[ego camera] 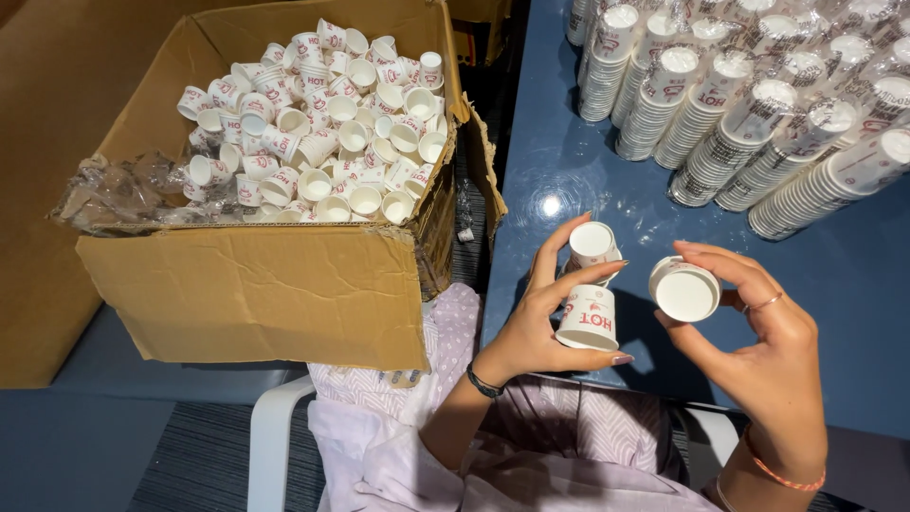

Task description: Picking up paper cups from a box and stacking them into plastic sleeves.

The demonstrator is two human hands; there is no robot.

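Overflowing with loose white paper cups point(322, 123), the cardboard box point(256, 284) sits left of the blue table point(853, 275); over it, left hand point(550, 322) grasps two cups point(588, 318), right hand point(758, 332) pinches one cup point(684, 289).

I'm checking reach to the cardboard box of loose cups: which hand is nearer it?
Left. The left hand, holding two paper cups, is just right of the cardboard box. The right hand, holding one cup, is farther right over the blue table.

Glossy blue table point(853, 275), perhaps carpeted grey floor point(199, 455)
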